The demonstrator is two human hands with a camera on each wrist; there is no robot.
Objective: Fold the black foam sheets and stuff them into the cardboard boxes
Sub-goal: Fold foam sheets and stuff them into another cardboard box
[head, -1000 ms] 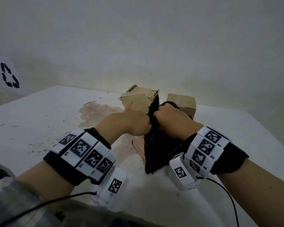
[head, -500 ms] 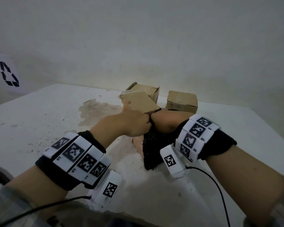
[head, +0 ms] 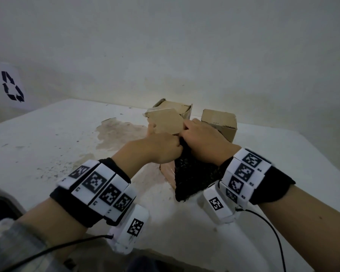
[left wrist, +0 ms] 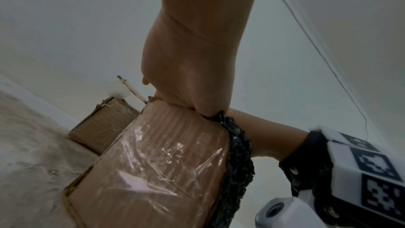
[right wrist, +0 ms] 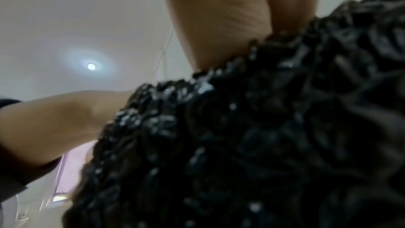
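Right hand [head: 202, 140] higher on foam sheet [head: 192, 177]

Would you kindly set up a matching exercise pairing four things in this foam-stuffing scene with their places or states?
Things:
1. black foam sheet
2. near cardboard box
3. closed cardboard box
4. recycling sign

Places or states:
A. on the wall, far left
B. hanging down the near box's side
C. far right on the table, flaps shut
D. clear tape across its side

Pairs: 1-B, 2-D, 3-C, 4-A
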